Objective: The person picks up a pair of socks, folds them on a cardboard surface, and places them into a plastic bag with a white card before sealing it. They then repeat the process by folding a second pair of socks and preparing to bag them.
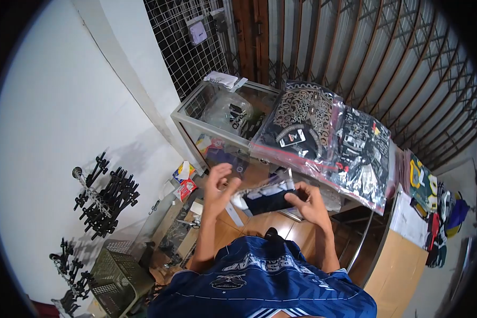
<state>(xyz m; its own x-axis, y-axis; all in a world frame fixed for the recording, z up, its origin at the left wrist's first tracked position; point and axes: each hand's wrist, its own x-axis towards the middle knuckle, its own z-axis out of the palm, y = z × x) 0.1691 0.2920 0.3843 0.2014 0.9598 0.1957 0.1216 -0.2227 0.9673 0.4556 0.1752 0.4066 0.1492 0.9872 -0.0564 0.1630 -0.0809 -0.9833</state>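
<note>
My left hand (220, 186) and my right hand (310, 204) hold a small clear plastic packet with a dark folded garment (267, 200) between them, just above my lap. The left hand pinches the packet's left end with fingers raised. The right hand grips its right end. In front of my hands lies a glass display counter (188, 117) with two larger bagged patterned garments (302, 119) (363, 153) lying on top.
A wire grid panel (188, 47) hangs behind the counter. Black hangers (106, 193) hang on the white wall at left, above a green basket (114, 270). A cardboard box (397, 267) and more bagged clothes (429, 193) sit at right. Boxes clutter the floor.
</note>
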